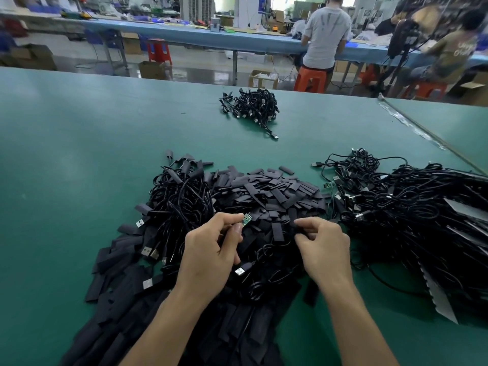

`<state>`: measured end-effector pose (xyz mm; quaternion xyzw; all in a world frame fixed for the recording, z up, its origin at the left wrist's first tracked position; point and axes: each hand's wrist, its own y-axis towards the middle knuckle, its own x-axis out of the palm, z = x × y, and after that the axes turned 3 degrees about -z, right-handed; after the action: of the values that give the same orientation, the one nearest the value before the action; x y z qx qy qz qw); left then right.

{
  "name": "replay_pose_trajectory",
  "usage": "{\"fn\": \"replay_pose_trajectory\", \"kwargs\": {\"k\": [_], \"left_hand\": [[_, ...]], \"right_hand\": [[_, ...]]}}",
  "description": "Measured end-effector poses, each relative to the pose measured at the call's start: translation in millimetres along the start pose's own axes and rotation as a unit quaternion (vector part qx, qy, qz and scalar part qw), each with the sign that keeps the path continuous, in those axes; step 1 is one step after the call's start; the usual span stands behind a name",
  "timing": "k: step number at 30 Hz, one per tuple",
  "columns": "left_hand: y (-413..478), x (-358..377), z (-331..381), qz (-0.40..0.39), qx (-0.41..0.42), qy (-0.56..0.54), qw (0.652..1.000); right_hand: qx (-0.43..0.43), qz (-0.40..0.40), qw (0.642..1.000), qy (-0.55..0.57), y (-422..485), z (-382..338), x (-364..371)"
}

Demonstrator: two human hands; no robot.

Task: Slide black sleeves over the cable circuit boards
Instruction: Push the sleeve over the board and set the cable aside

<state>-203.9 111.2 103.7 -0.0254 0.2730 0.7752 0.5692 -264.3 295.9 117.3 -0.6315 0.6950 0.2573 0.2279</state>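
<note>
Left hand [208,249] has its grip pinched on a green circuit board [247,219], right hand [323,245] has its grip pinched on a black sleeve [293,223] just right of it, both over the sleeve pile [277,191] on the near counter [79,143].

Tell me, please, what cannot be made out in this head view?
All in the head view:
1. Circuit board: its lower part is covered by the left hand, and its components are too small to read.
2. Whether the right hand pinches a sleeve: its curled fingers hide that.
3. Sleeve pile: cut off by the bottom edge.
4. Cable heap: cut off by the right edge.
5. Far bench: its items are blurred.
</note>
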Motion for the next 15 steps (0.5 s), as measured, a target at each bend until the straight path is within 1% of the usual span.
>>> {"fn": "replay_pose_trajectory", "kwargs": {"k": [2, 6, 7, 9, 10, 11, 13, 15], "left_hand": [[0, 0, 0, -0.001, 0.0, 0.0, 1.0], [0, 0, 0, -0.001, -0.002, -0.004, 1.0], [0, 1, 0, -0.001, -0.004, -0.006, 1.0], [-1, 1, -1, -0.002, -0.009, -0.012, 1.0], [-1, 1, -1, -0.002, -0.009, -0.014, 1.0], [-1, 0, -1, -0.002, -0.009, -0.014, 1.0], [-1, 0, -1, -0.003, -0.009, -0.011, 1.0], [-1, 1, 0, -0.004, -0.011, -0.01, 1.0]], "right_hand": [[-0.025, 0.036, 0.999, 0.011, -4, 2, 1], [-0.082, 0.072, 0.99, 0.087, -13, 3, -1], [-0.087, 0.07, 0.986, 0.124, -14, 3, -1], [-0.076, 0.041, 0.976, 0.2, -16, 2, -3], [-0.073, 0.033, 0.974, 0.21, -16, 3, -3], [-0.073, 0.038, 0.978, 0.193, -17, 4, -4], [-0.069, 0.058, 0.99, 0.107, -15, 10, -4], [-0.054, 0.037, 0.998, 0.013, -14, 15, -2]]}}
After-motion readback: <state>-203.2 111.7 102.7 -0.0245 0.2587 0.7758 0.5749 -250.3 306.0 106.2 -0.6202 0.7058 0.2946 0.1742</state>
